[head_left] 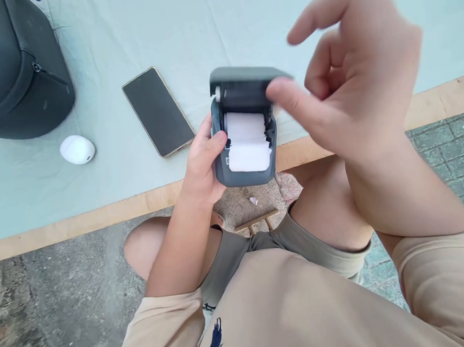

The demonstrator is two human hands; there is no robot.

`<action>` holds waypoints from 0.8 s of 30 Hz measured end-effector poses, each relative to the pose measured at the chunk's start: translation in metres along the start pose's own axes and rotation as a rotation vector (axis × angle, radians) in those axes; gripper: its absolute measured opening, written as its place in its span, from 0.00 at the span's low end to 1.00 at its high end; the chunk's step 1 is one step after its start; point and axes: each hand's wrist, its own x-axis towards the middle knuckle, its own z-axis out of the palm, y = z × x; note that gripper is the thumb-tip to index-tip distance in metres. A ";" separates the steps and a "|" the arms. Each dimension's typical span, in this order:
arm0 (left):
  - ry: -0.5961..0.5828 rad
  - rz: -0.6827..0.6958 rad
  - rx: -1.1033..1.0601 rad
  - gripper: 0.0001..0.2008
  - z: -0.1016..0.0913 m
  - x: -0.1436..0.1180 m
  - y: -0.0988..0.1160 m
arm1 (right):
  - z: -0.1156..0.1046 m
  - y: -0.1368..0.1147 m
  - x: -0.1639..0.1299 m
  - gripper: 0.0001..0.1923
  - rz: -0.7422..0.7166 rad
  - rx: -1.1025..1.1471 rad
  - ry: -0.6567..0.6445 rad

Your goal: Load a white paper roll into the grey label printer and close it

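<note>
A small dark label printer point(246, 179) is held over the table's front edge, its lid point(245, 74) raised. Inside sits a white paper roll point(246, 124), with a loose end of paper lying over the printer's front. My left hand point(204, 162) grips the printer's left side, thumb on the rim. My right hand point(352, 77) is up at the right, slightly blurred, its index finger stretched out and the other fingers curled. The right thumb tip overlaps the lid's right corner; whether it touches, I cannot tell.
On the pale cloth-covered table point(160, 31) lie a smartphone point(159, 112) and a white rounded case point(77, 149). A black zippered bag point(17, 71) stands at the far left. The wooden table edge point(139, 202) runs across my knees. A small scrap point(253, 200) lies on the ground.
</note>
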 end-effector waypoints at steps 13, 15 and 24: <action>0.014 0.002 0.069 0.18 0.001 -0.004 -0.003 | 0.022 -0.001 0.000 0.12 -0.070 -0.444 -0.453; 0.015 -0.008 0.064 0.19 0.001 -0.004 -0.004 | 0.021 -0.002 -0.001 0.15 -0.059 -0.483 -0.525; 0.074 0.006 0.061 0.14 -0.001 0.000 -0.003 | -0.028 0.028 0.010 0.22 0.158 0.537 -0.070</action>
